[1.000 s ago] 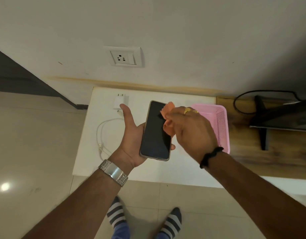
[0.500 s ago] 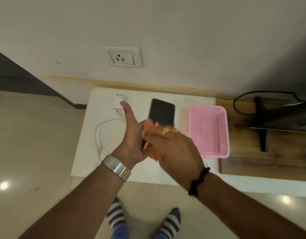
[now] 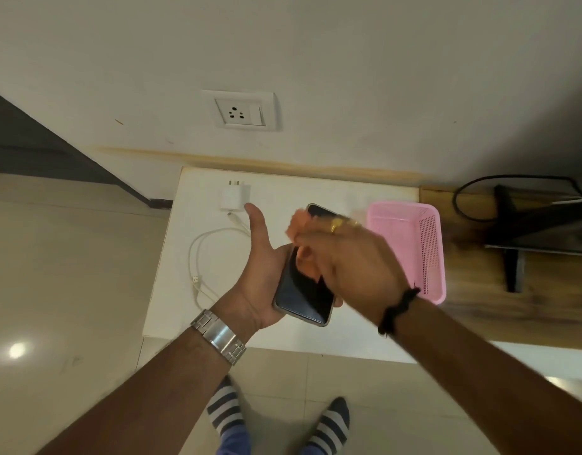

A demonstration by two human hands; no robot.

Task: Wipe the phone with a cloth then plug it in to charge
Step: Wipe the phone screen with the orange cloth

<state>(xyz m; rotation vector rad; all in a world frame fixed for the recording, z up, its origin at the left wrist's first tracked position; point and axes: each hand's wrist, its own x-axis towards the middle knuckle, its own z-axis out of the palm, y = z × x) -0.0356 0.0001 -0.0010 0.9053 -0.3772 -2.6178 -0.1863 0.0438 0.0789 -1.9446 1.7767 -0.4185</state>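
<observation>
My left hand (image 3: 261, 274) cradles a black-screened phone (image 3: 302, 297), screen up, above the white table (image 3: 171, 290). My right hand (image 3: 352, 261) is closed on an orange cloth (image 3: 304, 244) and presses it on the upper half of the screen, hiding the phone's middle. A white charger plug (image 3: 234, 198) lies on the table at the back left, its white cable (image 3: 201, 257) looping to a loose connector at the left. The wall socket (image 3: 240, 111) is above the table.
A pink plastic basket (image 3: 427, 251) stands on the table's right end. Beyond it is a wooden surface (image 3: 480, 300) with a black stand (image 3: 513, 257) and a dark cable. My striped socks show on the tiled floor (image 3: 69, 274) below.
My right hand with the cloth slid down to the phone's lower end, then back up to its upper half. The left hand has kept hold of the phone in nearly the same place.
</observation>
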